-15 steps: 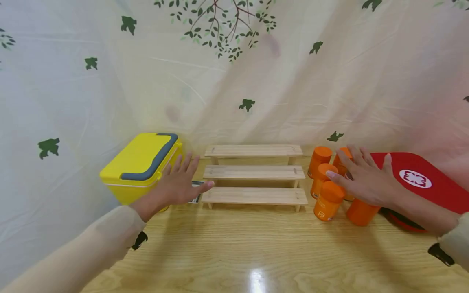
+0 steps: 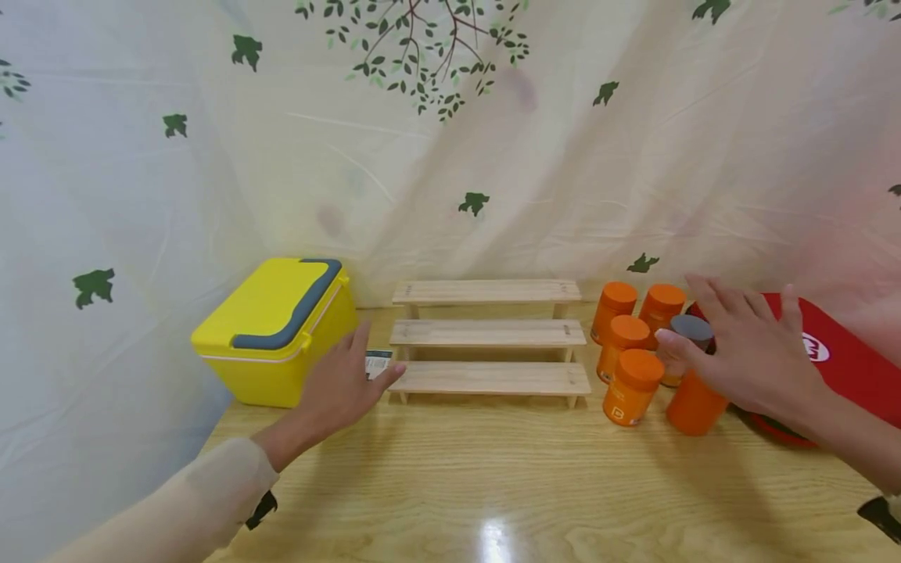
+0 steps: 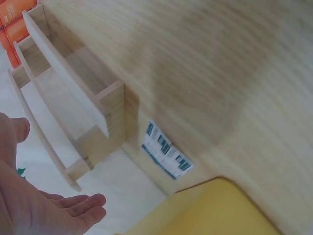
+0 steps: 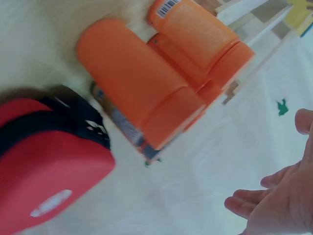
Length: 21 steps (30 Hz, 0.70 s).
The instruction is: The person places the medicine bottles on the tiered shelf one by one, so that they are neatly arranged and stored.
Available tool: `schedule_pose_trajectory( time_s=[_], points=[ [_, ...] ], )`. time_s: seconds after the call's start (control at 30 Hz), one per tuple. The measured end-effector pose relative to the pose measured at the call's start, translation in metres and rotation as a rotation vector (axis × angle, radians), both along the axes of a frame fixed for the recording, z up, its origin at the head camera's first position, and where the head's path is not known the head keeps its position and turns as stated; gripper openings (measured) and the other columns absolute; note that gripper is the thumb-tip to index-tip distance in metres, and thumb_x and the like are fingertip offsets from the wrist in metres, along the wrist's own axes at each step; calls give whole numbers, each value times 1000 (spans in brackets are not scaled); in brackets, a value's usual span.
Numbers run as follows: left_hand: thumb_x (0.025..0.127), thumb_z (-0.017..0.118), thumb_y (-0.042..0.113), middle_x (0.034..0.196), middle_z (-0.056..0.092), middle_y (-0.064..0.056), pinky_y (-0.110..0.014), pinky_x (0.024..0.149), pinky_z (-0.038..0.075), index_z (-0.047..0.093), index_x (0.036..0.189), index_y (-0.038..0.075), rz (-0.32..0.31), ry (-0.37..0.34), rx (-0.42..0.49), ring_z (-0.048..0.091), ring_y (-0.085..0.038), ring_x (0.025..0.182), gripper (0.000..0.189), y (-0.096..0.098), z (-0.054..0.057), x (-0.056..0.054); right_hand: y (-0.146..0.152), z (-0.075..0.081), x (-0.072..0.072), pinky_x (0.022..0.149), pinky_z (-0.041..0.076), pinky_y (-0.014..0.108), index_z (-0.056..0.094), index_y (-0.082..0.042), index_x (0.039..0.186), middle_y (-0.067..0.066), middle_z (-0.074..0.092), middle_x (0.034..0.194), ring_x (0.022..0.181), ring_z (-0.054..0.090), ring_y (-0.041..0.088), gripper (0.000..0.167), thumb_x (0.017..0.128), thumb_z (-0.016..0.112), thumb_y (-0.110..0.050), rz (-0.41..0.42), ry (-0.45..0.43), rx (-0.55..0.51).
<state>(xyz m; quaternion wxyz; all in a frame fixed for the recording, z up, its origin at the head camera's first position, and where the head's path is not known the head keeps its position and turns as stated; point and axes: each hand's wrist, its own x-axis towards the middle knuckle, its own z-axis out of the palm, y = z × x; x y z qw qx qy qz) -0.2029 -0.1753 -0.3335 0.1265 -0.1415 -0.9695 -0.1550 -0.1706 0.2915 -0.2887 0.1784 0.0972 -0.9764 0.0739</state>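
My left hand [image 2: 338, 383] hovers between a yellow cooler box [image 2: 263, 301] with a grey handle and a three-tier wooden rack [image 2: 486, 335]. Its thumb is spread and it holds nothing. Over the right side, my right hand [image 2: 760, 352] is held with fingers extended above a group of orange jars [image 2: 629, 391] and a red case [image 2: 866, 360] bearing a white emblem. A grey-lidded jar [image 2: 691, 328] stands among the orange ones, partly covered by the right thumb. In the right wrist view, the right hand [image 4: 286, 196] is apart from the jars [image 4: 137, 78].
A small printed card [image 3: 166, 149] lies on the wooden table [image 2: 450, 469] between the cooler and the rack. Behind everything hangs a pale curtain [image 2: 394, 203] with leaf prints.
The right hand has shifted to the right, uncovering the grey lid and an orange jar at the back. My left hand has dipped slightly and turned, its fingers now closer together.
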Motion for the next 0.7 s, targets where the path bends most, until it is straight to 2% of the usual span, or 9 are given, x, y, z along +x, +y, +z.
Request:
schedule_pose_trajectory(
  time_s=[0.1, 0.2, 0.3, 0.4, 0.5, 0.7],
  points=[
    [89, 65, 48, 144, 41, -27, -54, 98, 42, 23, 149, -3, 13, -79, 74, 49, -41, 122, 89, -2, -7, 1, 7, -6, 1, 104, -12, 69, 18, -5, 153, 30, 30, 146, 122, 28, 55, 92, 89, 58, -56, -14, -11, -47],
    [88, 67, 45, 145, 39, -26, -55, 101, 39, 25, 149, -1, 24, -142, 131, 47, -39, 124, 87, -3, -12, 0, 13, -13, 3, 105, -4, 71, 16, -3, 153, 33, 29, 145, 122, 26, 57, 93, 88, 61, -53, -19, -52, -93],
    [89, 67, 44, 147, 38, -23, -54, 104, 36, 27, 148, 1, 29, -201, 187, 45, -36, 125, 84, -3, -17, -4, 19, -20, 4, 100, 11, 74, 12, -4, 154, 34, 26, 145, 124, 24, 57, 96, 88, 63, -53, -16, -105, -126],
    [90, 68, 38, 146, 38, -22, -53, 105, 35, 28, 147, 0, 9, -254, 259, 43, -36, 127, 80, -3, -23, -9, 25, -25, 5, 92, 22, 76, 9, -4, 154, 34, 23, 147, 127, 22, 56, 99, 87, 64, -53, -13, -164, -166],
    [90, 69, 32, 144, 41, -22, -53, 103, 37, 30, 146, 1, -14, -293, 332, 45, -36, 126, 76, -2, -30, -13, 32, -30, 6, 88, 24, 77, 9, -3, 154, 35, 21, 147, 128, 20, 56, 99, 87, 66, -49, 5, -199, -218],
    [87, 73, 25, 135, 48, -22, -50, 97, 44, 34, 144, 1, -9, -342, 478, 52, -36, 117, 73, -1, -44, -18, 41, -39, 8, 93, 22, 75, 11, 2, 152, 37, 23, 146, 128, 21, 58, 96, 88, 69, -39, 40, -199, -301]
  ],
)
